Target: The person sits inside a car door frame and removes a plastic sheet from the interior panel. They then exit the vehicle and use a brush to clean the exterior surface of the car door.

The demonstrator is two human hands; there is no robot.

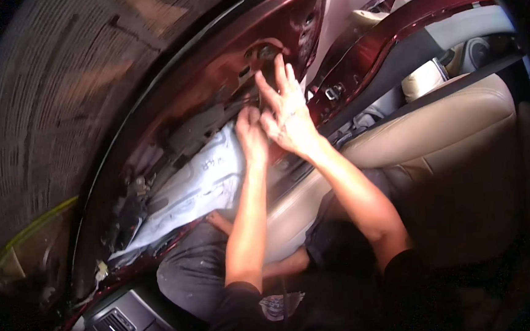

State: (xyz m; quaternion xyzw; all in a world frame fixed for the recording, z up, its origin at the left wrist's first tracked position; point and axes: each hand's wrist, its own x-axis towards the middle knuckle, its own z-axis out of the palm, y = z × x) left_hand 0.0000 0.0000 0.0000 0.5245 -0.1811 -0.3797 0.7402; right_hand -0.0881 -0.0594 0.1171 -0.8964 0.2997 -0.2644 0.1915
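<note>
The two hands are raised side by side before a dark red car door, whose inner metal is exposed. The right hand is open, fingers spread and pointing up, with its longest fingertips just below a round opening in the door's metal. The left hand is just beside it, overlapping it in this view, with its fingers bent toward the door; whether it grips anything cannot be told.

Near the left hand, a wrinkled white sheet with dark handwriting covers part of the door and runs down toward the lower left. Behind the right forearm is a beige seat with stitched seams, and above it a small metal latch fitting sits on a dark red body panel. At the lower left, a dashboard air vent is set in dark trim, near a knee in dark trousers.
</note>
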